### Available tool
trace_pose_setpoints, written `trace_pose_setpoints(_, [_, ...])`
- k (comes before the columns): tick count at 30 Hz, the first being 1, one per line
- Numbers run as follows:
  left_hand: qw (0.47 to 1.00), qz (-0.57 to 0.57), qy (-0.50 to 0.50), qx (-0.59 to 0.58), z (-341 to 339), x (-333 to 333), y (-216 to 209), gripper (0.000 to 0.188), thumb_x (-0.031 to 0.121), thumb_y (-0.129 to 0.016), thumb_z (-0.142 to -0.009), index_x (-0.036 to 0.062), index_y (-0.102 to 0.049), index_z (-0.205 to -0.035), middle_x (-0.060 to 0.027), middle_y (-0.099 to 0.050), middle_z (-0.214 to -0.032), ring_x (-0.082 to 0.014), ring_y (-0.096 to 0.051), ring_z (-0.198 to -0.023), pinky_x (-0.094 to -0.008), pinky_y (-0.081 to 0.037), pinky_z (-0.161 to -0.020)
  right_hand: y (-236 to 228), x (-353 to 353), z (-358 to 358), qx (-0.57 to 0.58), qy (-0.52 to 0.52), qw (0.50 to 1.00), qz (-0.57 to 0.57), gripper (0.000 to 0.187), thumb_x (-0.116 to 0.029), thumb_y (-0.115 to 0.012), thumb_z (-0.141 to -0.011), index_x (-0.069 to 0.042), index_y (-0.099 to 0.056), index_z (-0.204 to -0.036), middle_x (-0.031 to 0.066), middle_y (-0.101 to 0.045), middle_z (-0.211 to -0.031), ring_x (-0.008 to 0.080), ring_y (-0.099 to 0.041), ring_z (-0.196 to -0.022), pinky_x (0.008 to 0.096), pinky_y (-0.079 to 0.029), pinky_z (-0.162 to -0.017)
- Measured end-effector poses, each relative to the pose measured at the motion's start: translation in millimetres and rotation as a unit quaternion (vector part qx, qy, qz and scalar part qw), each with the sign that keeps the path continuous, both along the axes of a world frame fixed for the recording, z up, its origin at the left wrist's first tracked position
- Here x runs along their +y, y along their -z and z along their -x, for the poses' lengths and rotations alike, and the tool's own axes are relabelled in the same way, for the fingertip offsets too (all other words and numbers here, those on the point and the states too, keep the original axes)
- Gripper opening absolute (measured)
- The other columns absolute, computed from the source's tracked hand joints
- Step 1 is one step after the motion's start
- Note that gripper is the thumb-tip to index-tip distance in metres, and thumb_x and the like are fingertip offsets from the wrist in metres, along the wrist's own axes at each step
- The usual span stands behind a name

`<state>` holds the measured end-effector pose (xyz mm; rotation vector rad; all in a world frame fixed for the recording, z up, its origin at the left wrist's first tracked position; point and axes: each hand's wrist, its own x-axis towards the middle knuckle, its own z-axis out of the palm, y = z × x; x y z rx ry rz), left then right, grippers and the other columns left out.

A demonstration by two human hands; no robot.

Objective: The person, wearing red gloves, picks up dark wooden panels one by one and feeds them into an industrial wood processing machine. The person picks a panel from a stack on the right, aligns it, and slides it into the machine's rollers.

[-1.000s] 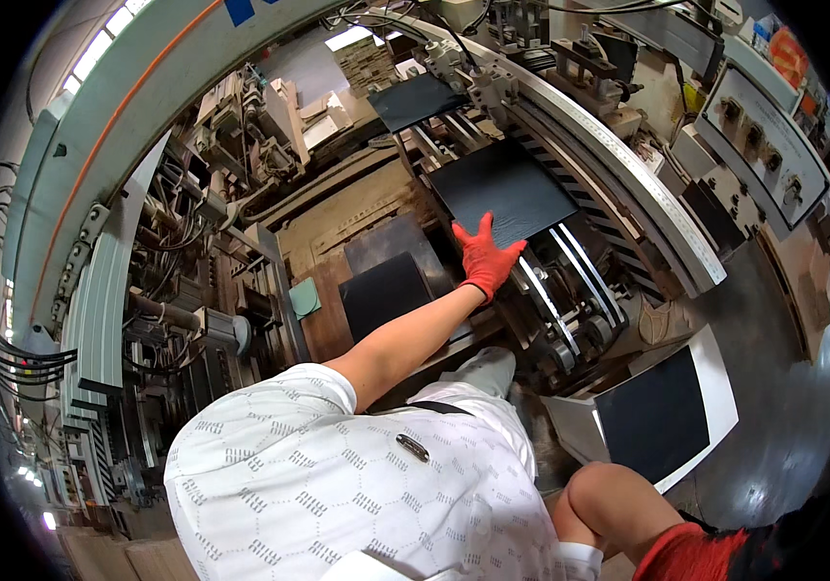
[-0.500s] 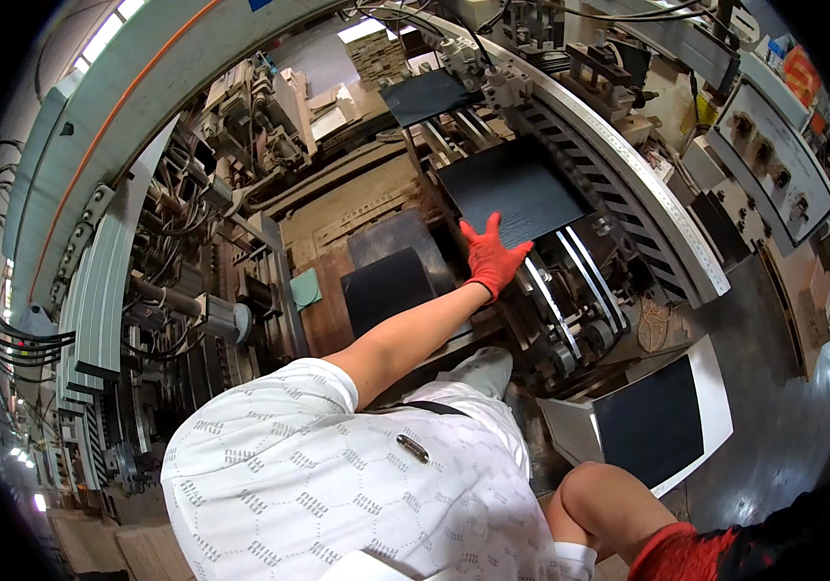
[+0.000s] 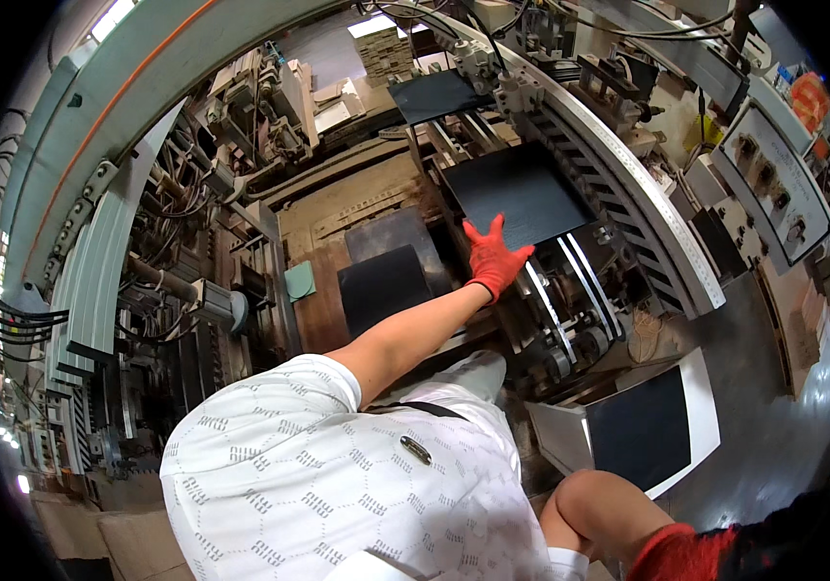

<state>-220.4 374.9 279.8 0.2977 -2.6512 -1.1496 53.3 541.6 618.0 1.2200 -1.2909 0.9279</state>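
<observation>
My left hand [image 3: 498, 259], in a red glove, lies with its fingers spread at the near edge of a flat black rectangular panel [image 3: 517, 189]. The panel rests on the metal conveyor rails [image 3: 558, 300] of a machine. My right hand [image 3: 681, 557] is at the lower right, in a red and black glove; its fingers are lost in the dark rim, so what it holds cannot be made out. Close to that arm stands another black panel [image 3: 640, 426] lying on a white board [image 3: 701, 397].
A second black panel [image 3: 437, 95] sits farther along the rails. Left of my arm, a dark curved sheet [image 3: 383, 290] and a small green piece [image 3: 300, 281] lie on the machine bed. A long metal beam [image 3: 647, 179] runs along the right; a control box [image 3: 773, 184] stands beyond.
The whole view has shifted and tilted slightly. My left hand keeps its place at the panel's near edge, fingers still spread.
</observation>
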Motion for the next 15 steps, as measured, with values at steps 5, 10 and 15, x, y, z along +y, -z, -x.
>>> trace_pose_setpoints(5, [1.000, -0.010, 0.002, -0.002, -4.0, 2.8, -9.3, 0.092, 0.049, -0.084, -0.069, 0.0215, -0.043, -0.146, -0.0417, -0.010, -0.151, -0.0545, -0.053, -0.120, -0.0463, -0.050, -0.099, 18.4, 18.6, 37.6, 0.000, 0.033, 0.998, 0.057, 0.033, -0.018, -0.061, -0.089, 0.006, -0.055, -0.110, 0.0181, -0.057, -0.111, 0.0282, -0.059, -0.099, 0.0401, -0.050, -0.090])
trace_pose_setpoints(10, [1.000, 0.011, -0.012, -0.005, -3.4, -2.2, -5.3, 0.091, 0.049, -0.084, -0.069, 0.0208, -0.043, -0.145, -0.0409, -0.012, -0.151, -0.0533, -0.057, -0.115, -0.0462, -0.051, -0.097, 153.4, 4.4, 150.7, -0.437, 0.130, 0.858, 0.236, 0.022, -0.003, -0.055, -0.094, 0.000, -0.055, -0.115, 0.0083, -0.057, -0.108, 0.0184, -0.059, -0.096, 0.0326, -0.050, -0.084])
trace_pose_setpoints(15, [0.999, -0.024, 0.011, -0.032, -8.0, 0.2, -17.3, 0.092, 0.047, -0.083, -0.070, 0.0188, -0.042, -0.147, -0.0414, -0.008, -0.152, -0.0529, -0.051, -0.124, -0.0450, -0.047, -0.103, 329.5, 6.4, 172.9, -0.453, 0.421, 0.771, -0.152, 0.047, -0.038, -0.062, -0.090, -0.008, -0.057, -0.125, 0.0158, -0.064, -0.115, 0.0358, -0.063, -0.104, 0.0466, -0.050, -0.086])
